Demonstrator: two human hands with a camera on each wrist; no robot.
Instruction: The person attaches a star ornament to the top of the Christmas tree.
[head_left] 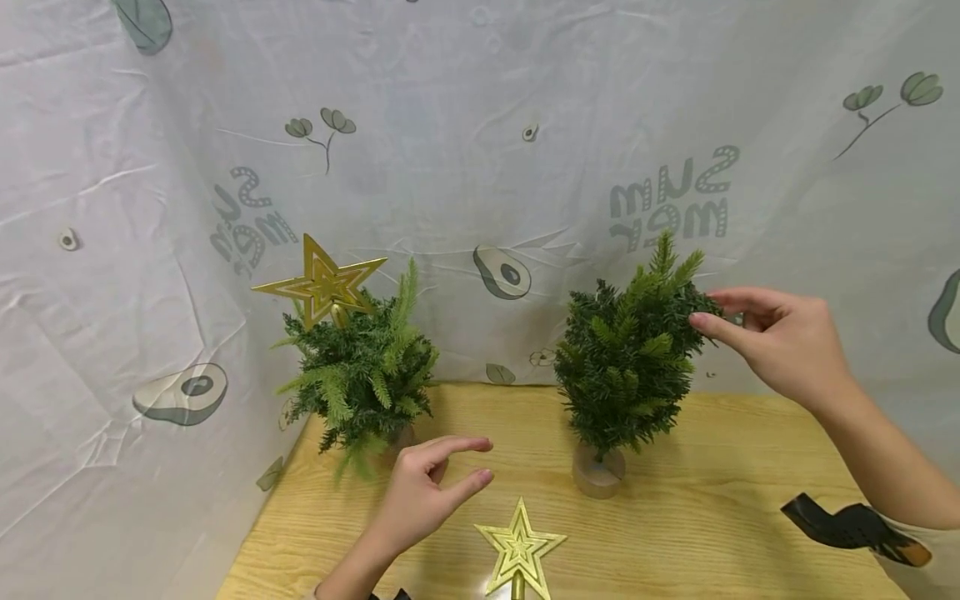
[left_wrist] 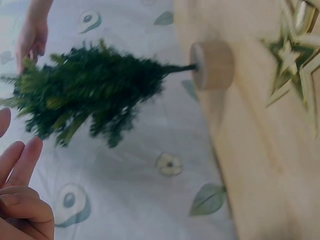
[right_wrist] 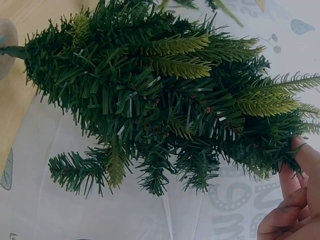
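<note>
My right hand pinches the tip of a branch on the right side of a small artificial Christmas tree. The same pinch shows at the edge of the right wrist view, where the fingers meet dark green needles. This tree stands upright on a round wooden base. My left hand hovers over the table with thumb and fingers apart and nothing between them. A gold star tree topper lies in front of it. Behind the left hand stands a second small tree, bearing another gold star topper.
A pale cloth printed with avocados and leaves hangs behind and to the left of the wooden table. Both trees stand near the table's back edge. A black strap is at my right sleeve.
</note>
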